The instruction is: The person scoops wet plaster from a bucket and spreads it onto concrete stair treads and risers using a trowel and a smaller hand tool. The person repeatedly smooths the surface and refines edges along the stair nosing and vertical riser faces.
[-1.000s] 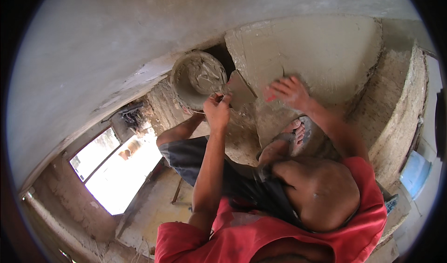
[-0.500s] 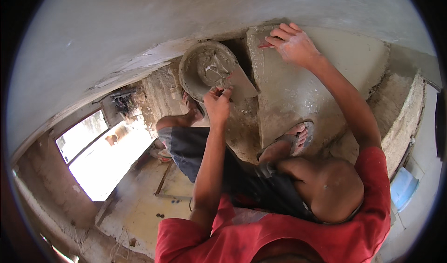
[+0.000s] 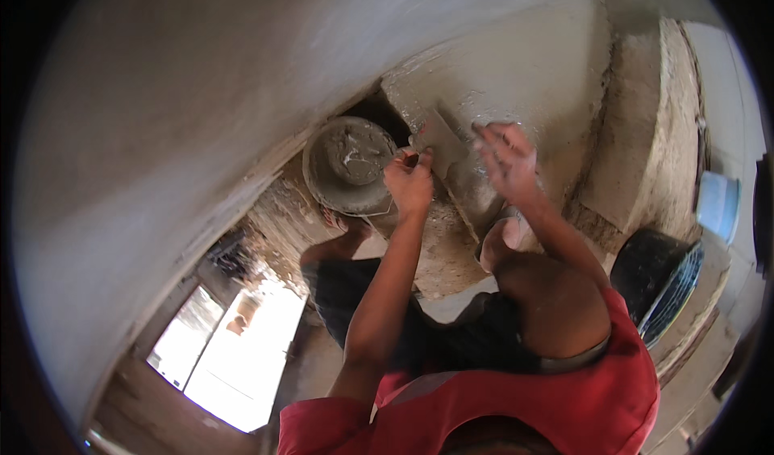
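My left hand (image 3: 408,182) is closed on a mud-coated flat trowel (image 3: 435,149), held just right of a round bucket (image 3: 334,177) of wet grey mortar. My right hand (image 3: 508,161) is raised just right of that blade, blurred, its fingers bent round something I cannot make out; a narrow grey edge beside its fingertips is smeared by motion. Both hands are over a wet, grey-plastered slab (image 3: 548,68), which has a rough broken edge along its right side.
A grey wall (image 3: 201,84) curves across the upper left. My bent legs and sandalled feet are below my hands. At right are a raised concrete ledge (image 3: 621,132), a blue container (image 3: 716,205) and a black tub (image 3: 645,278). A bright doorway (image 3: 234,358) lies lower left.
My right hand went up to the slab's far edge, then came back down beside the left-hand trowel. My left hand moved slightly rightward. The view has turned, showing the black tub.
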Demonstrator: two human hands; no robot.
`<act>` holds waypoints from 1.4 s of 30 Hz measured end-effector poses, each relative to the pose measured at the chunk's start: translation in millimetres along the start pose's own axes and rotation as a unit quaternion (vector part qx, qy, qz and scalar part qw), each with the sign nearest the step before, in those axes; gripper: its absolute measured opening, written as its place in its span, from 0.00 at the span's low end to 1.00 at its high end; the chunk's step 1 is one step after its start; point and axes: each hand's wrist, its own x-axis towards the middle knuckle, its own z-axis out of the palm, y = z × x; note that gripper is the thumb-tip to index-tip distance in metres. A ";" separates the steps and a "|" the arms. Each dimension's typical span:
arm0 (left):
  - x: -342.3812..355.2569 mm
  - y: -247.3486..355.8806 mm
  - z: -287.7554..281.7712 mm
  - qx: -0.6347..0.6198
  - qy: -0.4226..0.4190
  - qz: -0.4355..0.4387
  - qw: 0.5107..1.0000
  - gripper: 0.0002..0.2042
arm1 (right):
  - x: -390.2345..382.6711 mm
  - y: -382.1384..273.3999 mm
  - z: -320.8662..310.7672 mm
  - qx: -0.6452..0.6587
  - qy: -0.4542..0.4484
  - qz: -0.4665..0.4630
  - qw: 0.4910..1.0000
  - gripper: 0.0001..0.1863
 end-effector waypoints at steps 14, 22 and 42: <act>-50.4 19.9 38.0 0.086 -0.195 0.093 0.973 0.07 | -55.8 44.8 -18.9 0.138 0.218 0.422 0.869 0.18; -91.4 47.4 75.9 0.204 -0.246 0.197 0.927 0.10 | -102.2 14.2 -17.9 0.132 0.191 0.417 0.879 0.13; -68.5 16.3 68.1 0.266 -0.292 0.178 0.901 0.07 | -133.8 9.3 -34.2 0.087 0.128 0.520 0.840 0.13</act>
